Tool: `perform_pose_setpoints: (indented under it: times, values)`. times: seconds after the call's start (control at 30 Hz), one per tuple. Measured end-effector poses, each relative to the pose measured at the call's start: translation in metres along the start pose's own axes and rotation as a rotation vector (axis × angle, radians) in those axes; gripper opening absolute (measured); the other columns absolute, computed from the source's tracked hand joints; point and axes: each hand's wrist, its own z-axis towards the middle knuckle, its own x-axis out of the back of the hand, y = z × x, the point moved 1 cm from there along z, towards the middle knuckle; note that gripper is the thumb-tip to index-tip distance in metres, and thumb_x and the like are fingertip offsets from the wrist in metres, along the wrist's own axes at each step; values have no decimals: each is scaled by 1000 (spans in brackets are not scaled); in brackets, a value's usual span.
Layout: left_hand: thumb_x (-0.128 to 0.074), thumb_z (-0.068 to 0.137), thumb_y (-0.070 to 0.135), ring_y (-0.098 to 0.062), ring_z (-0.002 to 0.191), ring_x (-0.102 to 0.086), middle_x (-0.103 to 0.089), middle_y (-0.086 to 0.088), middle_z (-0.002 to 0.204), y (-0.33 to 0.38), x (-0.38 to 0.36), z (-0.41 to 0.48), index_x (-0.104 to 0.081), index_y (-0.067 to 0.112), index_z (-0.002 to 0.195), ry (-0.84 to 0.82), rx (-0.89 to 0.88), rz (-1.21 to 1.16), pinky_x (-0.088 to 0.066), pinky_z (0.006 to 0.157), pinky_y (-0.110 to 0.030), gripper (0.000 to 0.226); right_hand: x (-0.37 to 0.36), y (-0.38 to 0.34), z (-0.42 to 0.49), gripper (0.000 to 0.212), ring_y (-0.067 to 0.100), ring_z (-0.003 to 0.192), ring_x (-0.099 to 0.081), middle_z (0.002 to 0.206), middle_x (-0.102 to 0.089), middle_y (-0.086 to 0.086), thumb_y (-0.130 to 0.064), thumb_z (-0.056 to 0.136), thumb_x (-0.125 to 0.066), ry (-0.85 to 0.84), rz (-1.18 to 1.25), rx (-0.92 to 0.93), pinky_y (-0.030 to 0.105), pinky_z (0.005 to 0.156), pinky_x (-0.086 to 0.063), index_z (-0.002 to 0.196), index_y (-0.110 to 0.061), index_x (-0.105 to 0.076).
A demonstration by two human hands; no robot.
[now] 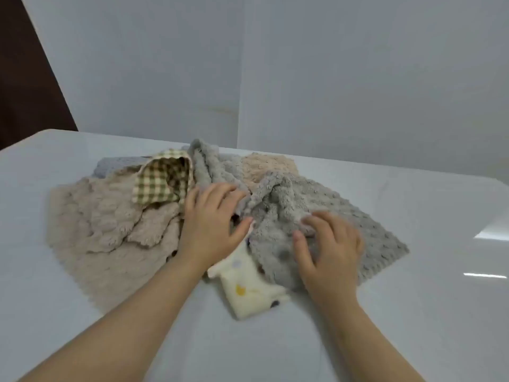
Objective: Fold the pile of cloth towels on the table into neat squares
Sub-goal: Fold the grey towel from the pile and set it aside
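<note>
Plain indoor room, kind uncertain: no fittings mark it as home, lab or shop. Smooth glossy white table [413, 326] with rounded far corner fills lower view. Behind it, bare pale grey wall panels [137, 64] meet at vertical seam [239, 78]; faint stain just left of seam, low down. Dark brown surface [24, 78] at far left edge, nature unclear. Bright light reflections [490, 234] on tabletop at right. Only household sign: pile of cloth towels [110, 221], plush, checked and printed, on table.
</note>
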Motion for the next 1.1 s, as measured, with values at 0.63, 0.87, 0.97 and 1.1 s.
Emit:
perform_pose_setpoints:
  times: [0.63,0.87,0.97,1.1]
  values:
    - [-22,97,47,-11,144,-10,-25,13,151,67,65,-104,-27,45,139,-533,223,154,-3,114,-52,42,78,-14,-67,26,21,64,-41,62,-45,0,-15,88,-43,12,313,-327,35,59,-30,62,-16,-39]
    - [-30,92,32,-31,135,-33,-47,-10,138,68,71,-108,-58,24,120,-246,398,309,-29,103,-56,40,116,-16,-93,21,15,55,-31,49,-32,-6,-23,73,-38,26,403,-297,28,59,-24,54,-22,-29]
    - [-34,78,26,-27,104,-56,-63,-8,106,76,77,-120,-66,18,96,-37,197,144,-51,77,-43,38,123,-16,-100,22,10,52,-26,47,-39,-6,-39,64,-34,-153,412,-229,25,54,-19,49,-25,-26]
    - [-29,84,36,-24,125,-48,-51,-2,133,95,72,-133,-46,27,128,-209,-58,-24,-45,95,-41,48,127,-20,-100,29,6,49,-33,50,-40,-5,-47,65,-40,-529,431,-153,28,54,-26,54,-20,-40]
